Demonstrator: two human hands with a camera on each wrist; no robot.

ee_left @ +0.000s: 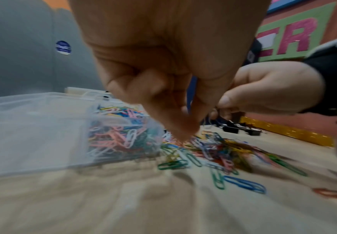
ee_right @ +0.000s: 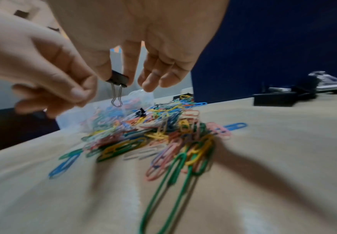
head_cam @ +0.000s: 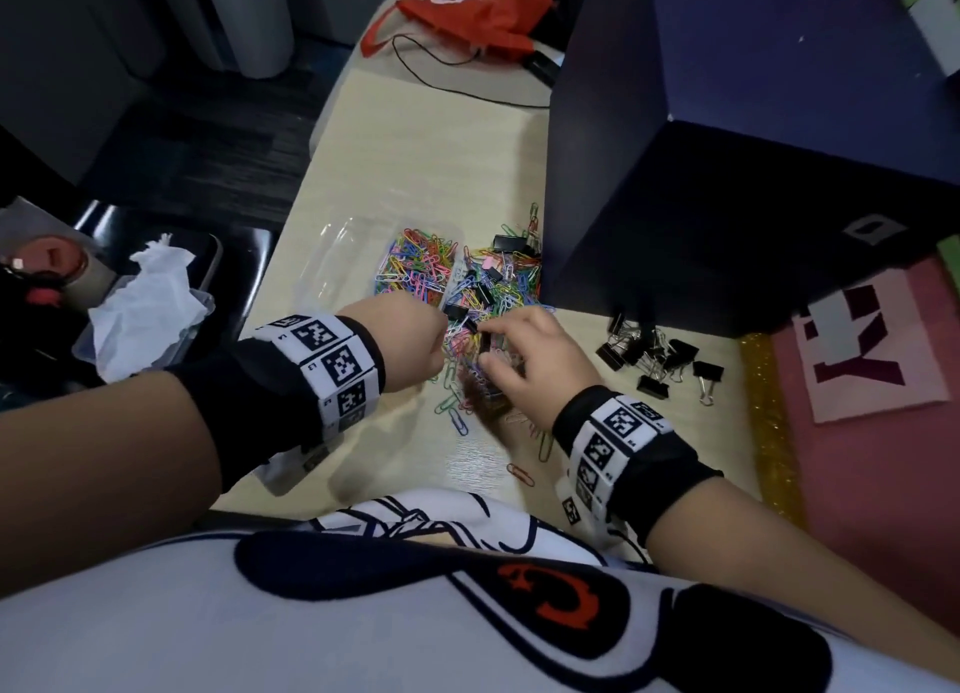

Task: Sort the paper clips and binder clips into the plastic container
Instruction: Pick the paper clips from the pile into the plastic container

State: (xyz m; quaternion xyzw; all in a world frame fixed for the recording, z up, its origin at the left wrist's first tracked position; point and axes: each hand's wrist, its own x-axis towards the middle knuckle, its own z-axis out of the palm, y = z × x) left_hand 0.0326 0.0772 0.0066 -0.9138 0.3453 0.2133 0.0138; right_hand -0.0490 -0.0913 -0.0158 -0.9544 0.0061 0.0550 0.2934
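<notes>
head view steeply downward, wrist views low, close, sharing the clip pile (head_cam: 488,297)

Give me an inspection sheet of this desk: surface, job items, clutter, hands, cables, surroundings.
Surface: beige desk.
Job's things: container with paper clips in its right part; loose pile beside it, binder clips mixed in; binder clip group apart, at right.
Clutter: red bag; tissue in a tray off the desk.
Hands: right hand pinches a binder clip; left hand with fingertips bunched over the pile.
Cables: black cable.
Surroundings: dark blue box.
</notes>
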